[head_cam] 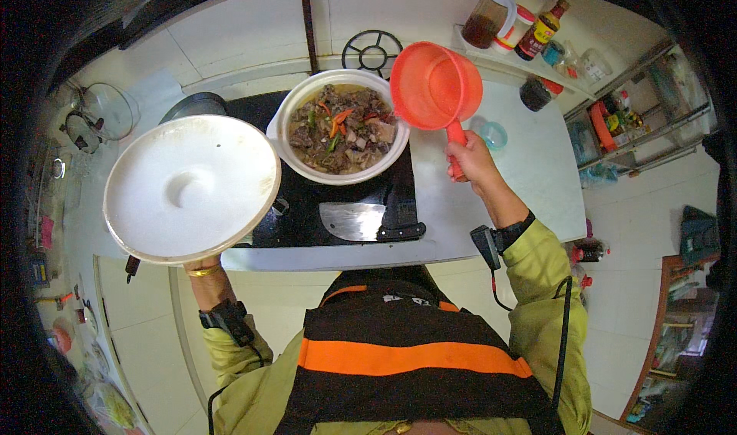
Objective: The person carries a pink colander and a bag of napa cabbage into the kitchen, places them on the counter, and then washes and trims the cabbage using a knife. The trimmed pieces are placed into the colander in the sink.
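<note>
My left hand [202,262] holds a large round white pot lid [230,170] with its underside facing me; the fingers are hidden beneath it. In my right hand [475,161] is the handle of a red plastic water ladle [436,84], raised beside the pot's right rim. The ladle's bowl looks empty. Between them, a white pot [322,176] stands uncovered on a black glass cooktop [299,210]. It holds a stew [345,130] of dark meat pieces in liquid, with orange and green pepper pieces on top. Nearer to me, a cleaver [357,221] with a black handle lies flat.
A black round pot stand [373,52] leans on the back wall. On the right shelf are a pitcher [486,21], a sauce bottle [541,30] and jars. A small turquoise cup [493,135] and a dark jar [536,94] stand on the counter. A dark pan [196,106] is behind the lid.
</note>
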Available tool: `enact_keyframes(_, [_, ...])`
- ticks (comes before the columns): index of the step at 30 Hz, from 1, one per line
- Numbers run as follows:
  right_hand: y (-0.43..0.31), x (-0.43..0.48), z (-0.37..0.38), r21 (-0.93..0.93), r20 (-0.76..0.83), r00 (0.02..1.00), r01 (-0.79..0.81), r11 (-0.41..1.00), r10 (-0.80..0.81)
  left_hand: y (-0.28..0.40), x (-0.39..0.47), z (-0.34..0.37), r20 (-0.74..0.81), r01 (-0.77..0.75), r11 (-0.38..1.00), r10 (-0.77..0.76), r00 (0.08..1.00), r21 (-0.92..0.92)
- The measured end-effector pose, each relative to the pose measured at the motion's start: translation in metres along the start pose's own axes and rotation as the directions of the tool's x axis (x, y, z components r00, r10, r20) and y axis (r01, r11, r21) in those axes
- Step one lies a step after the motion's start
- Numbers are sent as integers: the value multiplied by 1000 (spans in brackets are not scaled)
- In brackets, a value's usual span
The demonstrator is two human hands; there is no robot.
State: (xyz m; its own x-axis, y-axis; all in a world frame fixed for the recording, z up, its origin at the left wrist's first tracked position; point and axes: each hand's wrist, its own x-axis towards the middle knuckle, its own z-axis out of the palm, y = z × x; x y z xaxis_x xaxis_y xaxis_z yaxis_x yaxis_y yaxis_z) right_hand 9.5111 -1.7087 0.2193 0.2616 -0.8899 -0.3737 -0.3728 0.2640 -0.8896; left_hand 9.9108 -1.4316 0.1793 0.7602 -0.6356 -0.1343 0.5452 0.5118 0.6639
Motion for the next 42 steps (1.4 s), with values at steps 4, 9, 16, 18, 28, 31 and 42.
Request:
enact_keyframes(4, [-2,1,2,-22,5,1000,14,1000,-14,-2,-1,2,-4,3,1000,-3,1000,12])
enact_keyframes(9, [-5,4,6,-73,-17,1000,7,997,-8,-4,-2,3,-8,0,1000,1,1000,26])
enact_keyframes(16, [-2,5,-4,236,76,997,-32,971,15,-7,-1,11,-8,-2,999,3,1000,50])
enact_keyframes(18, [1,3,-10,387,145,989,-74,919,19,-9,-1,14,-3,-2,998,2,1000,59])
enact_keyframes(28, [34,-39,-54,651,389,921,-287,703,15,-11,-10,44,5,-40,978,39,999,204])
enact_keyframes(31, [51,-73,-67,664,389,921,-309,680,39,-11,-7,67,20,-77,932,75,997,355])
enact_keyframes(42, [182,-160,-130,792,255,959,-280,542,122,-55,-18,148,60,3,899,-32,998,437])
